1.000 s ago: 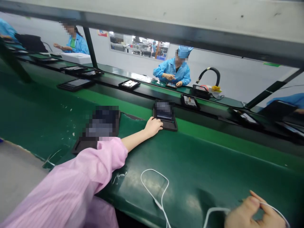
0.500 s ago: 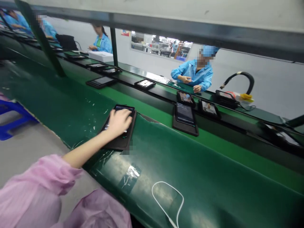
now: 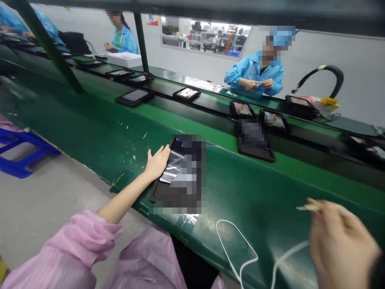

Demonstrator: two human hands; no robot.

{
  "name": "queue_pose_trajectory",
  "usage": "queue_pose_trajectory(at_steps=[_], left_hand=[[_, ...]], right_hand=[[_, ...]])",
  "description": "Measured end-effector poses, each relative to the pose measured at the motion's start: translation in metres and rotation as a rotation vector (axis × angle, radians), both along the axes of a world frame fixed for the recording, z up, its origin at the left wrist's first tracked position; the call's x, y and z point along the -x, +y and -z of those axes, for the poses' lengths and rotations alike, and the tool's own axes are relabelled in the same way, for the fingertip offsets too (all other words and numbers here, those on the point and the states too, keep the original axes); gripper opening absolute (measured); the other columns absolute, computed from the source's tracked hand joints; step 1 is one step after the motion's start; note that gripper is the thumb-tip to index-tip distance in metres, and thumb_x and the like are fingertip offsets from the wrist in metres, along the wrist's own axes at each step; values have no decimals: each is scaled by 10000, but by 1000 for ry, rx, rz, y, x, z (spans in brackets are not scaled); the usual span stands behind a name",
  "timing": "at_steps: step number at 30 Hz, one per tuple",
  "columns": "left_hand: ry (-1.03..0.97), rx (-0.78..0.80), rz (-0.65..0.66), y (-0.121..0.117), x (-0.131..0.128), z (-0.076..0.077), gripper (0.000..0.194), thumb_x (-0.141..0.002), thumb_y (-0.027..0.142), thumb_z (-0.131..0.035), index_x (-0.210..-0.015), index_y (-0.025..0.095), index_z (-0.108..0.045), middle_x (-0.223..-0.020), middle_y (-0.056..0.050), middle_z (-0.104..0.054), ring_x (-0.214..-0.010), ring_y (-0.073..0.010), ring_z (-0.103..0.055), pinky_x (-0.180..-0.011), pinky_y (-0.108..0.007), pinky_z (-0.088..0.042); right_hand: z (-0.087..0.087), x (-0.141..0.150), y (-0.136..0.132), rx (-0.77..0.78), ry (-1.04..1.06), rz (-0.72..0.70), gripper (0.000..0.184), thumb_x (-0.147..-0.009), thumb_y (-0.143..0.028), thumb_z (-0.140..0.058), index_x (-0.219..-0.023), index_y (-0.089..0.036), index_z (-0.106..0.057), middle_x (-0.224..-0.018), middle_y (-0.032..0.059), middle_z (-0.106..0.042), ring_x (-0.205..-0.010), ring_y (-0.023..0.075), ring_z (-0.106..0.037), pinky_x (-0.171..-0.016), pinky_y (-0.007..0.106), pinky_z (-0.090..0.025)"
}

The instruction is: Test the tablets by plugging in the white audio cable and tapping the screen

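A dark phone-like device (image 3: 172, 170) with a glossy screen lies on a black tray (image 3: 164, 192) at the bench edge; pixelation hides its right part. My left hand (image 3: 157, 163) rests against its left side, fingers stretched out and thumb apart, gripping nothing. At the lower right, my right hand (image 3: 339, 237) is raised above the bench. Its fingers are pinched on a small tan piece (image 3: 314, 205) with a thin pale tip, whose kind I cannot make out. A white cable (image 3: 233, 222) loops across the bench, and a white strand runs up to the right hand.
More devices in black trays (image 3: 135, 96) sit along the green line, including a tray (image 3: 257, 150) ahead. Across it, a person in blue (image 3: 255, 74) works with both hands. A green post (image 3: 51, 48) slants at left. A blue stool (image 3: 27, 152) stands below.
My left hand has slid from over the screen to the device's left side. My right hand has entered at lower right, holding the small tan piece. The view has shifted.
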State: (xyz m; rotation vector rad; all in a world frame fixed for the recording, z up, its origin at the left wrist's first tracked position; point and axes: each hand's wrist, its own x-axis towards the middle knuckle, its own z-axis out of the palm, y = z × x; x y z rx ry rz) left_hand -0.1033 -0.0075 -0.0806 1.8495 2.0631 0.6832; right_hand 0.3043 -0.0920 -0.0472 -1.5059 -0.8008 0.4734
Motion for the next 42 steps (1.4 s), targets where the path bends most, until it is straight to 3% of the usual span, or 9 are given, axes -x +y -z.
queue_pose_trajectory(at_steps=[2, 5, 9, 12, 15, 20, 23, 29, 42], left_hand=[[-5, 19, 67, -19, -19, 2, 477, -1060, 388, -233, -1423, 190, -471, -1479, -121, -495, -1421, -287, -388, -1176, -647, -140], [-15, 30, 173, -50, -45, 3, 540, -1042, 412, -179, -1462, 178, -426, -1496, -128, -462, -1435, -299, -360, -1171, -665, -98], [-44, 42, 311, -77, -66, 1, 524, -1028, 406, -224, -1461, 185, -418, -1484, -115, -481, -1441, -293, -348, -1173, -668, -77], [-69, 59, 375, -90, -70, -1, 555, -1019, 424, -243, -1487, 149, -357, -1515, -141, -430, -1453, -299, -321, -1178, -660, -121], [-103, 56, 483, -110, -68, -1, 711, -981, 484, -390, -1558, 169, -118, -1582, -168, -293, -1472, -311, -265, -1176, -652, -175], [-77, 74, 540, -139, -67, -1, 1292, -731, 516, -776, -1517, 278, 221, -1605, -203, -214, -1461, -382, -254, -1143, -693, -231], [-50, 93, 528, -141, -70, -2, 1421, -639, 473, -856, -1497, 295, 263, -1600, -224, -211, -1455, -417, -242, -1113, -730, -251], [-21, 75, 538, -137, -72, -2, 1445, -626, 389, -887, -1493, 310, 266, -1581, -249, -240, -1432, -430, -293, -1093, -738, -284], [0, 54, 518, -138, -70, 0, 1374, -680, 499, -830, -1509, 285, 245, -1582, -214, -267, -1417, -398, -349, -1120, -666, -328]], right_hand=[[-12, 41, 20, 139, 210, -243, 594, -345, -617, -924, -721, -232, -673, -763, 50, -660, -728, 206, -638, -615, 321, -517], [-7, 87, 53, 181, 315, -413, 646, -297, -663, -901, -671, -195, -660, -715, 41, -658, -770, 214, -669, -771, 342, -565], [12, 106, 91, 182, 375, -502, 619, -339, -633, -904, -706, -209, -641, -741, 15, -672, -811, 194, -685, -820, 311, -568], [17, 107, 106, 210, 393, -554, 548, -401, -570, -918, -680, -205, -620, -713, 12, -660, -769, 197, -696, -728, 278, -583], [17, 108, 112, 252, 398, -593, 499, -450, -528, -920, -649, -196, -605, -682, 14, -643, -693, 208, -698, -611, 268, -585], [18, 109, 115, 305, 403, -611, 459, -489, -489, -927, -599, -186, -601, -665, 5, -627, -649, 182, -696, -537, 210, -567], [17, 111, 117, 330, 405, -615, 436, -532, -461, -926, -569, -177, -598, -656, 5, -624, -626, 161, -690, -544, 191, -570], [15, 114, 122, 358, 408, -620, 372, -610, -380, -911, -580, -182, -597, -634, 1, -627, -604, 155, -688, -572, 204, -593], [17, 110, 126, 424, 344, -695, 227, -664, -246, -864, -646, -169, -652, -610, 9, -658, -558, 128, -655, -560, 189, -549]])
